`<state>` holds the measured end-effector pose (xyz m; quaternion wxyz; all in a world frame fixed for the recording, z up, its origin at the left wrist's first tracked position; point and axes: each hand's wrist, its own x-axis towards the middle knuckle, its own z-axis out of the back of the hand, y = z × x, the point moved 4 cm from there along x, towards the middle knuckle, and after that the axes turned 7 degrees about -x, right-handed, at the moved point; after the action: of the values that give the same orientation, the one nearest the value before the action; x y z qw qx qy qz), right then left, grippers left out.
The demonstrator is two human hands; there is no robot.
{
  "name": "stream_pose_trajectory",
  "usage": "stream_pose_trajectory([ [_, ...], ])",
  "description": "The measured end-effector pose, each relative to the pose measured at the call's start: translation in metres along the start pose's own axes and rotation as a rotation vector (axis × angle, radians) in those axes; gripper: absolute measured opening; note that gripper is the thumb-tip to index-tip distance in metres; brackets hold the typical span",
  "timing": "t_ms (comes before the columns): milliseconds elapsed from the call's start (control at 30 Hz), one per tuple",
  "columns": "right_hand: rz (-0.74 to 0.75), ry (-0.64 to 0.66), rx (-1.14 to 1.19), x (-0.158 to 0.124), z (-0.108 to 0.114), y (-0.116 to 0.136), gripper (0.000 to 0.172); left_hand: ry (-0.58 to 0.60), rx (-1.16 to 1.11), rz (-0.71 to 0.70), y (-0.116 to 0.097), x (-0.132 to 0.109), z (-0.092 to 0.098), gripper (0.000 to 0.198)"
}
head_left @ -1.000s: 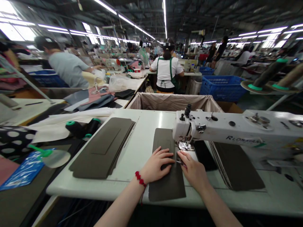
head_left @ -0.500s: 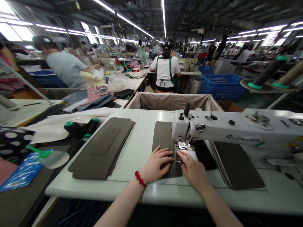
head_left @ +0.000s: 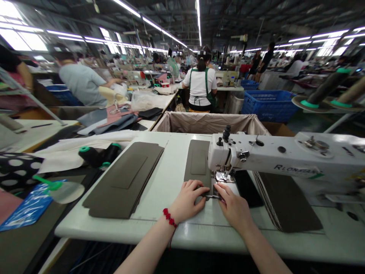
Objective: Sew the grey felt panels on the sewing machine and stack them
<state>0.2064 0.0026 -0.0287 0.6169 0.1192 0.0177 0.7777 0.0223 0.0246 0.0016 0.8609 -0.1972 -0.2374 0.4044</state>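
Note:
A dark olive panel [head_left: 198, 161] with a stitched rectangle lies flat on the sewing machine bed, its right edge by the presser foot [head_left: 224, 177]. My left hand [head_left: 189, 199] rests on the panel's near end, fingers slightly bent and apart, gripping nothing. Just right of it, my right hand [head_left: 234, 205] has its fingertips down near the presser foot. A slim metal tool [head_left: 211, 196] sticks out leftward from under the right hand's fingers; its full shape is hidden.
A stack of olive panels [head_left: 125, 179] lies left, another stack [head_left: 288, 201] right under the machine arm [head_left: 285, 156]. A black flat piece [head_left: 248, 188] is beside the foot. Behind the table stands a cloth-lined bin [head_left: 211, 121]; a co-worker [head_left: 201, 83] sits beyond.
The olive panel has slid away from me along the presser foot. My left fingers have drawn in a little, and more of the metal tool shows between the hands.

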Motion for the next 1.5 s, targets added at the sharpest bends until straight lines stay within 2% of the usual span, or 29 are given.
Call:
stream_pose_trajectory([
  [233, 0.013, -0.009, 0.018, -0.001, -0.001, 0.000, 0.053, -0.003, 0.022, 0.008, 0.004, 0.002, -0.003, 0.041],
  [533, 0.022, -0.038, 0.027, -0.001, -0.003, -0.002, 0.050, 0.036, 0.140, 0.032, 0.019, 0.004, -0.018, 0.057],
  [1100, 0.019, -0.051, 0.059, -0.001, -0.004, -0.002, 0.052, 0.008, 0.137, 0.043, 0.019, 0.003, -0.017, 0.056],
  [1500, -0.003, -0.067, 0.085, 0.000, -0.005, 0.000, 0.050, -0.028, 0.177, 0.020, 0.026, 0.001, -0.022, 0.068],
])
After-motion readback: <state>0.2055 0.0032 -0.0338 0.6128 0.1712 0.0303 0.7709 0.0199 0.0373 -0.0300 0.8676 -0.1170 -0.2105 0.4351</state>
